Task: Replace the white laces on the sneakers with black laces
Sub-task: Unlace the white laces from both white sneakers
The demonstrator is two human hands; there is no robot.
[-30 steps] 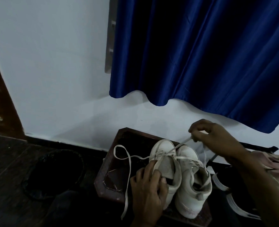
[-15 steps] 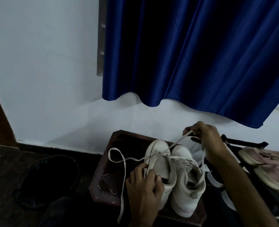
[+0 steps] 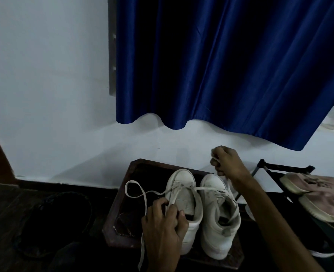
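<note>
A person's view looks down at a low wooden stool [image 3: 123,218] standing against a white wall [image 3: 44,95]. Two white sneakers sit side by side on the stool with their toes towards the wall. The left sneaker [image 3: 183,201] is at the middle of the stool and the right sneaker [image 3: 215,222] is nearer its right edge.

The left hand [image 3: 163,232] comes in from the stool's near edge. Its fingers are curled over the left sneaker's outer side by the opening, gripping the shoe. The right hand [image 3: 228,163] is raised above the stool's far right corner with its forearm crossing over the right edge. Its fingers are curled tight and pinch a white lace [image 3: 134,181].

From the right hand, the lace runs down across the toe of the right sneaker to the front eyelets of the left sneaker. Its other end leaves the shoe to the left, makes an open loop over the stool's left side, and then passes beside the left hand and hangs below the near edge.

Above, a deep blue curtain [image 3: 221,65] hangs in folds — its wavy hem ends well above the stool. To the right, a pair of pink shoes [image 3: 319,191] rests on a black rack [image 3: 279,167]. On the dark floor [image 3: 1,213] left of the stool lies a round dark object [image 3: 60,218] — too dim to identify.
</note>
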